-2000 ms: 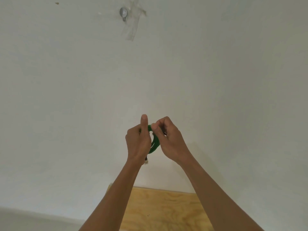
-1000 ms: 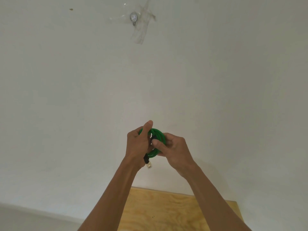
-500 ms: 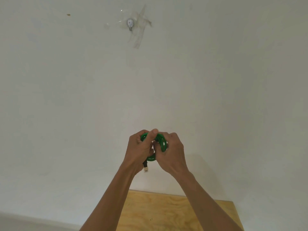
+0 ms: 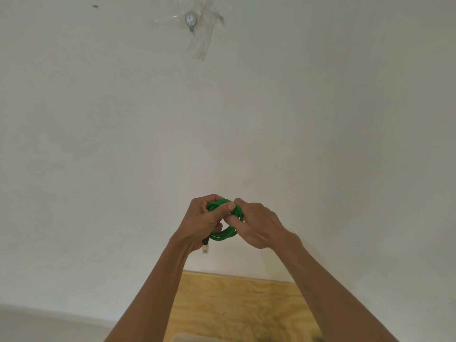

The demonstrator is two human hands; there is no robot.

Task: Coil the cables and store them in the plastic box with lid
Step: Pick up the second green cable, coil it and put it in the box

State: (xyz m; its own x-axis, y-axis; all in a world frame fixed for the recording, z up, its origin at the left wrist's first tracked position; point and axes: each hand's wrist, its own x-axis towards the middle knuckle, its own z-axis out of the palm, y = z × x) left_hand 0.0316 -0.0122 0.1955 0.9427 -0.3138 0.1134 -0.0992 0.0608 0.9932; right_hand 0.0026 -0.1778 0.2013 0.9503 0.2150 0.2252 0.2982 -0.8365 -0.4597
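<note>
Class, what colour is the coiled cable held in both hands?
Bright green cable, seen in the head view.

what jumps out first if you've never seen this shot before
The bright green cable, wound into a small coil, sits mid-frame against a white wall, gripped by the left hand and right hand. High on the wall, a small metal fitting sits under clear tape; a plywood tabletop lies below.

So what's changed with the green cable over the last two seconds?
The green cable has gone from a partial loop to a tighter, fuller coil. The left hand thumb now lies across it, and the right hand has closed in, fingers tucked at its centre. Both hands still hold it raised before the wall; the plug still dangles.
</note>
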